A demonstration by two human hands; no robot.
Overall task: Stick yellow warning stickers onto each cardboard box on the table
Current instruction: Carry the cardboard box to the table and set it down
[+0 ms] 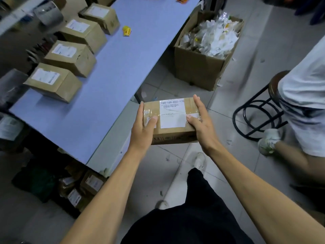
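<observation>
We hold one cardboard box (169, 120) off the surface (112, 81), over the tiled floor (246, 55) just past the surface's edge at 3 o'clock. Left hand (143, 127) grips the box's left end, fingers down the side, thumb on the taped top. Right hand (202, 123) grips the right end, thumb touching the white label (172, 112). Four more boxes (70, 57) stand in a row along the surface's far side, from 9 toward 11 o'clock, each with a white label on top. A yellow sticker strip (127, 30) lies on the surface at 12 o'clock. At 1 o'clock, an open carton (198, 67) holds paper scraps. A stool (260, 106) stands at 3 o'clock.
</observation>
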